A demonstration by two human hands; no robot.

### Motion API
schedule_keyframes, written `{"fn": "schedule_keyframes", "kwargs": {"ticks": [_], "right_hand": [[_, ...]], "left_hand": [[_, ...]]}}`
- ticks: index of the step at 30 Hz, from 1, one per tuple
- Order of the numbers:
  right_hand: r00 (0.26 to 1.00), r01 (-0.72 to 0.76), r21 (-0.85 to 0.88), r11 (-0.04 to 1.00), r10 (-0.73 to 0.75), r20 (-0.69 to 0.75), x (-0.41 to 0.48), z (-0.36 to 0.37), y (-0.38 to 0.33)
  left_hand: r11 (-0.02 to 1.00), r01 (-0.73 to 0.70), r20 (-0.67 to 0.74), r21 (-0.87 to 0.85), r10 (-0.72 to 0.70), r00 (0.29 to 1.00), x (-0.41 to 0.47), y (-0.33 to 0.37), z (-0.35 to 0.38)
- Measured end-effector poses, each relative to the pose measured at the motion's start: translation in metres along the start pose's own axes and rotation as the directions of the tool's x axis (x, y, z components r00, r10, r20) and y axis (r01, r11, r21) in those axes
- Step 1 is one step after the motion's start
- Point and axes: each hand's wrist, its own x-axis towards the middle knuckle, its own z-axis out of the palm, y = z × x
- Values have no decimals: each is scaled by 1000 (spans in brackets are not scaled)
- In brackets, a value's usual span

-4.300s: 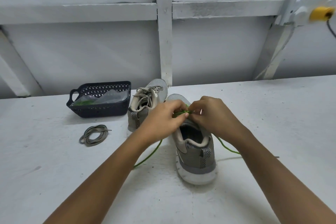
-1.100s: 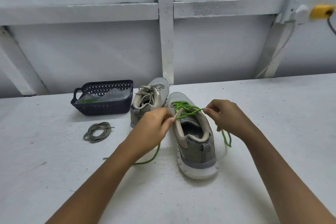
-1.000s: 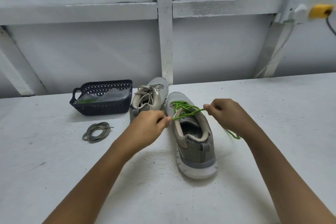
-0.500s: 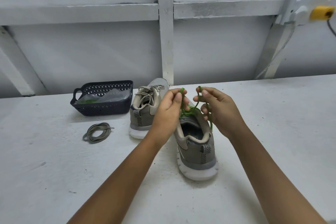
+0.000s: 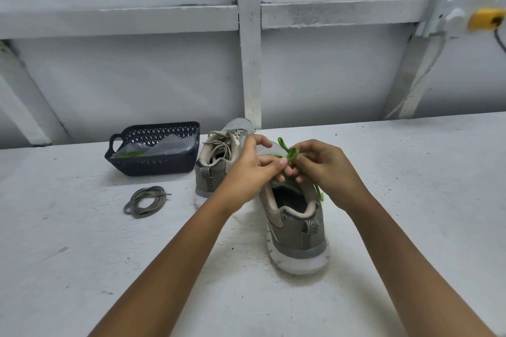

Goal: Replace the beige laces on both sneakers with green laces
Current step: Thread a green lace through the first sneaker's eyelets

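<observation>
- A dark basket (image 5: 153, 164) with a handle stands on the table (image 5: 82, 254), well left of the near shoe (image 5: 295, 221) and farther back. A clear bag (image 5: 164, 146) with something green inside lies in it.
- A beige lace (image 5: 146, 201) lies in a loose coil flat on the table, left of the near shoe and about level with its collar.
- The far shoe (image 5: 216, 164) stands just left of the near shoe and a little behind it, heel toward the camera, laced in beige. Whether the two shoes touch is hidden by the left arm.
- The left hand (image 5: 252, 172) is over the near shoe's tongue. Its fingers are curled, and thumb and forefinger pinch the green lace (image 5: 290, 153).
- The green lace sits at the top of the near shoe's lacing. A loop rises above the fingers, and one end hangs down the right side of the collar.
- The near shoe is grey-olive with a white sole and stands upright, heel toward the camera.
- The right hand (image 5: 325, 172) is over the right side of the near shoe's tongue, fingers curled, pinching the lace's loop. The two hands are together, fingertips touching.
- A yellow plug (image 5: 486, 19) sits on the wall, far up and right of the near shoe.
</observation>
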Motion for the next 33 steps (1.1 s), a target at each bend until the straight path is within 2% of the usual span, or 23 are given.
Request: {"fn": "schedule_keyframes", "kwargs": {"ticks": [4,7,9,13,16,18,19,21,22,23,24,25,26,27,28,29,30,33], "right_hand": [[998,30,-13,999,-29,59,-2,-3,-3],[995,34,-80,996,-26,92,-2,-5,-4],[996,22,-110,994,-13,85,-2,-6,-4],[1000,11,-26,1000,-10,15,-1,-1,-5],[998,-15,-24,1000,14,-61,3,2,-3],[993,-77,7,997,77,-92,6,3,-3],[989,-108,8,994,108,-100,8,4,-3],[984,-145,-15,989,143,-108,11,5,-2],[982,-149,-24,989,145,-117,12,5,-3],[982,-145,-30,989,140,-127,13,5,-3],[982,-133,-34,991,127,-136,13,5,-4],[984,-116,-39,992,110,-140,13,4,-5],[987,-96,-47,994,89,-135,12,4,-6],[990,-72,-56,996,65,-125,11,3,-7],[993,-49,-69,996,41,-109,9,2,-7],[996,-30,-94,995,21,-89,7,1,-6],[998,-15,-132,991,6,-70,5,0,-6],[999,7,-251,968,-19,-48,-1,-2,-3]], "left_hand": [[998,63,-53,-11,-64,997,6,1,1],[999,44,-94,-10,-45,995,7,-1,4],[1000,15,-138,-16,-17,990,6,-1,8],[1000,-4,-242,-19,-1,970,4,-4,13],[998,-56,-287,43,66,956,0,-7,18],[966,-156,-291,207,213,933,-3,-9,18],[897,-235,-247,374,341,907,-3,-11,16],[613,-347,-66,710,549,833,-4,-15,11],[472,-338,-4,814,587,810,-4,-18,8],[373,-306,27,876,594,804,-4,-19,7],[352,-255,4,901,579,815,-4,-19,8],[415,-200,-50,887,518,854,-6,-15,10],[580,-138,-131,803,398,908,-7,-8,12],[774,-46,-189,632,211,959,-8,1,11],[921,64,-188,384,10,982,-7,7,10],[973,172,-168,154,-146,975,-6,13,8],[969,245,-151,8,-241,959,-5,15,7],[914,348,-166,-208,-384,908,-4,15,4]]}}
